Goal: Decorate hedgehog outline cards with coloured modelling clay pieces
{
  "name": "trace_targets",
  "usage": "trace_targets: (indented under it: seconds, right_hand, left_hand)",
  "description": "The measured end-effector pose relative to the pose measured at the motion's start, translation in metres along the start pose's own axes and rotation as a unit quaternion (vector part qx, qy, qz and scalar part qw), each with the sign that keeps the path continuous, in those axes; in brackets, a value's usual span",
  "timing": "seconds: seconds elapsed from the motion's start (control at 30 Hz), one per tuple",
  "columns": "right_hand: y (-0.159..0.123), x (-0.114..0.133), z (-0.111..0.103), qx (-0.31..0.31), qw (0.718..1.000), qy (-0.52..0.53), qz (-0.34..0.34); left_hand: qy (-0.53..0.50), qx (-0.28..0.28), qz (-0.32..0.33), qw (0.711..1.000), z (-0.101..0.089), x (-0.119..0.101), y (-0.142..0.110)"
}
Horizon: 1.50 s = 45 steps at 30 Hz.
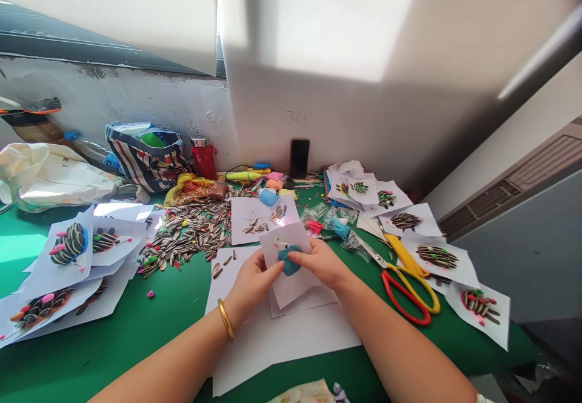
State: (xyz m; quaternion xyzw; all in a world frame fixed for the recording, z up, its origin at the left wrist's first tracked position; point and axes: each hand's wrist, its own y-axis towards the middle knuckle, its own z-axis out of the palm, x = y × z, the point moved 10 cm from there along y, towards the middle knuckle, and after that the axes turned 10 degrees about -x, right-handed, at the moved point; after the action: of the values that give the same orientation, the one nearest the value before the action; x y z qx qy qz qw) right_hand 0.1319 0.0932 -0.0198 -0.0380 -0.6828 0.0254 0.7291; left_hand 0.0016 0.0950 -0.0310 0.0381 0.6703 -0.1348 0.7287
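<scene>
Both hands hold a small white paper card (291, 291) in front of me, with a flattened patch of blue modelling clay (290, 263) on it. My left hand (254, 279) grips the card's left edge, its thumb pressed against the clay. From the right edge, my right hand (325, 263) holds the card, and its thumb also lies on the clay. Under the card are larger white sheets (282, 342). A few loose sunflower seeds (222, 265) lie on these sheets to the left. Behind stands another sheet (240, 209) with seeds and a blue clay lump (268, 197).
A heap of sunflower seeds (195, 227) spreads at left centre. Finished seed-and-clay cards lie in a pile (70, 269) at left and a row (436, 256) at right. Scissors (409, 288) lie by my right forearm. A phone (299, 158), red flask (204, 159) and striped bag (148, 157) stand behind.
</scene>
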Motion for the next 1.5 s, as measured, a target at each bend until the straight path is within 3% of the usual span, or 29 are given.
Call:
trace_targets:
  seconds: [0.37, 0.97, 1.5]
  right_hand:
    - [-0.004, 0.002, 0.007, 0.007, 1.0, 0.01, 0.01]
    - [-0.004, 0.001, 0.009, 0.043, 0.999, 0.002, 0.009]
    - [-0.004, 0.002, 0.009, 0.041, 0.999, 0.021, -0.006]
  left_hand:
    - [0.02, -0.007, 0.036, 0.999, 0.002, -0.004, -0.001]
    - [0.028, 0.013, 0.023, 0.999, 0.002, -0.003, -0.002]
    - [0.024, -0.016, 0.03, 0.999, -0.003, -0.004, -0.001]
